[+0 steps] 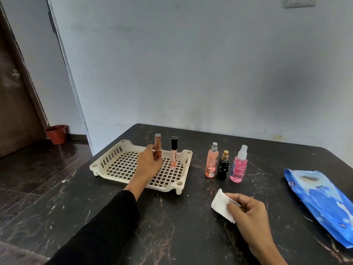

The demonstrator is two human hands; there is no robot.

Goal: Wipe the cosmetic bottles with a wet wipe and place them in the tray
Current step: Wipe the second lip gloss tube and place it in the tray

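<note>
My left hand (148, 165) grips a copper-brown lipstick tube (158, 145), holding it upright over the cream lattice tray (107, 161). A peach lip gloss tube with a black cap (173, 153) stands upright in the tray just right of it. My right hand (248, 213) pinches a white wet wipe (221, 204) above the table's front right. To the right of the tray three bottles stand in a row: a peach spray bottle (211, 161), a small black bottle with a gold cap (223, 167) and a pink spray bottle (239, 165).
A blue pack of wet wipes (321, 203) lies at the right edge of the dark marble table (172, 236). The wall runs behind the table. On the floor to the left are a red pot (57, 133) and a brown door.
</note>
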